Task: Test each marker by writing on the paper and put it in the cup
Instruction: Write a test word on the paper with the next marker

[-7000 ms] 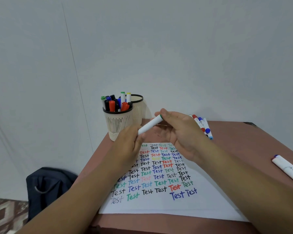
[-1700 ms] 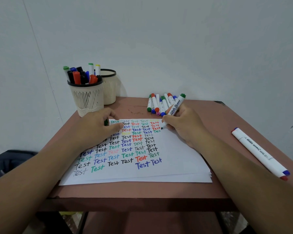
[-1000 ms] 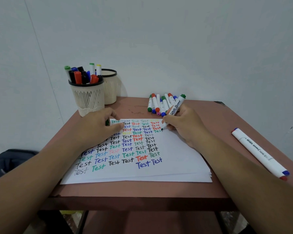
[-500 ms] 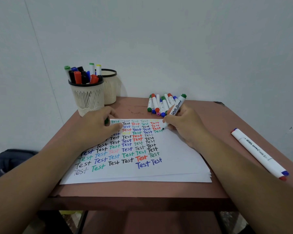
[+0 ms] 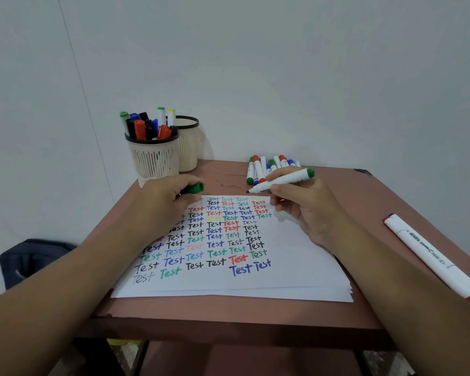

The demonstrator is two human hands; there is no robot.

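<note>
My right hand [image 5: 307,210] holds an uncapped green marker [image 5: 282,181] almost level above the top right of the paper [image 5: 296,264], its tip pointing left and off the sheet. My left hand [image 5: 160,207] grips the marker's green cap [image 5: 193,189] at the paper's upper left, the open end facing the tip. The paper is covered with rows of the word "Test" in many colours. A cream slatted cup [image 5: 154,158] at the back left holds several markers. A second cup [image 5: 189,143] with a black rim stands behind it.
A pile of loose markers [image 5: 269,166] lies at the back of the brown table [image 5: 364,202], just behind my right hand. A long white marker [image 5: 429,256] lies along the right edge. A dark bag [image 5: 36,259] sits on the floor at the left. The wall is close behind.
My right hand lifted the green marker off the paper and turned it nearly level, tip toward the left. My left hand rose from the sheet and brought the green cap into view.
</note>
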